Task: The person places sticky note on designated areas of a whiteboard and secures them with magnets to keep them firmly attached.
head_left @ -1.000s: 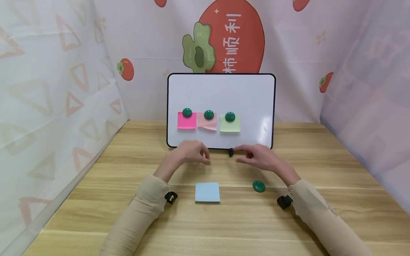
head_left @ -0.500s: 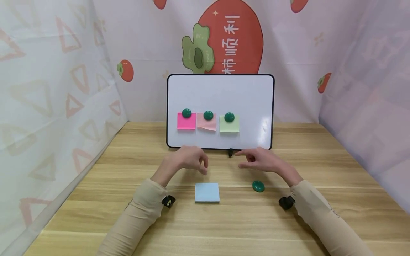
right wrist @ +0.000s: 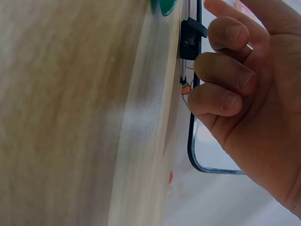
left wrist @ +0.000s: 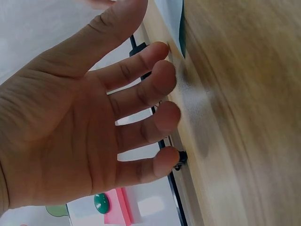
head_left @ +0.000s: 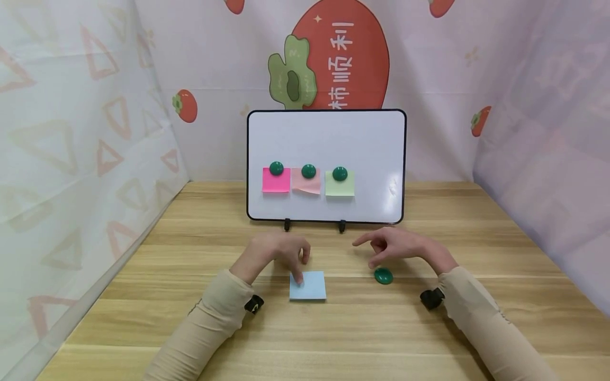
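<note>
A pad of blue sticky notes [head_left: 313, 288] lies on the table. My left hand [head_left: 281, 251] is over its far left part, thumb pointing down at it; whether the thumb touches is unclear. The left wrist view shows slightly bent, spread fingers [left wrist: 141, 92] with nothing between them, the pad's corner [left wrist: 175, 21] near the thumb. My right hand [head_left: 402, 244] hovers just beyond a round green magnet [head_left: 383, 275], index finger out and thumb lowered toward it. In the right wrist view, the other fingers [right wrist: 221, 70] curl loosely around nothing, with the magnet [right wrist: 167, 5] at the top.
Behind the hands a whiteboard [head_left: 376, 143] stands on small black feet [head_left: 342, 226]. Green magnets sit on its hot pink note [head_left: 276, 182], light pink note [head_left: 307, 184] and pale green note [head_left: 340, 186]. A printed curtain [head_left: 438, 69] hangs behind.
Both hands have drawn back from the whiteboard's lower edge. The left has come down over the blue notes, the right toward the loose magnet. The board's left foot is uncovered.
</note>
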{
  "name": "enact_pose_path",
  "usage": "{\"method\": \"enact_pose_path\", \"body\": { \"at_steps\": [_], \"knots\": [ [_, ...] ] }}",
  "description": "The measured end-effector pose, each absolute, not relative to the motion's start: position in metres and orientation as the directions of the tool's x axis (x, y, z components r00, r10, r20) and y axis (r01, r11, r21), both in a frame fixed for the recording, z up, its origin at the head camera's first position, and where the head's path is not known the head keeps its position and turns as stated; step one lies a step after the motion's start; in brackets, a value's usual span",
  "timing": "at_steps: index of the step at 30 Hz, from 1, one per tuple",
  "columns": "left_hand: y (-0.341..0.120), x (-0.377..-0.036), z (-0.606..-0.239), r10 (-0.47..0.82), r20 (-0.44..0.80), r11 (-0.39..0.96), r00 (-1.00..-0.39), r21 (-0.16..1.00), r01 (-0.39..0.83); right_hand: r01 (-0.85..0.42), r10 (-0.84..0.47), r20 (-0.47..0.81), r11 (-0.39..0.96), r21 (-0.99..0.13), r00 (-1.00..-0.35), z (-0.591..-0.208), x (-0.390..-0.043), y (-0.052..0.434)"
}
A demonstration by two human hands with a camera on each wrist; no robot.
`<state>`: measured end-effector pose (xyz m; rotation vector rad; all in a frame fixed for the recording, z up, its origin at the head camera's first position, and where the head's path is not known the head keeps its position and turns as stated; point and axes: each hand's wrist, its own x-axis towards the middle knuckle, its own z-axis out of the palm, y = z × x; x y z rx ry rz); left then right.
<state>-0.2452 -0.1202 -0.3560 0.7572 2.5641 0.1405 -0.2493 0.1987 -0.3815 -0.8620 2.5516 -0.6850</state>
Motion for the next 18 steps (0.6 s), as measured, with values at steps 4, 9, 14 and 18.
{"method": "enact_pose_path", "body": {
  "at_steps": [4,9,14,18],
  "knots": [
    [-0.119,-0.242,-0.357,0.513,-0.414,0.857,-0.752,0.194,0.478,-0.458,-0.663,-0.219,0.682,-0.57,-0.716,-0.385,-0.25,0.205],
    [-0.118,-0.243,-0.359,0.504,-0.42,0.862,-0.755,0.196,0.467,-0.432,-0.677,-0.259,0.67,-0.604,-0.689,-0.387,-0.247,0.215],
    [-0.121,-0.246,-0.365,0.506,-0.382,0.862,-0.773,0.182,0.474,-0.423,-0.696,-0.293,0.66,-0.621,-0.655,-0.386,-0.245,0.217],
    [-0.122,-0.247,-0.366,0.526,-0.38,0.849,-0.761,0.197,0.49,-0.421,-0.707,-0.33,0.662,-0.621,-0.625,-0.382,-0.242,0.218]
  ]
}}
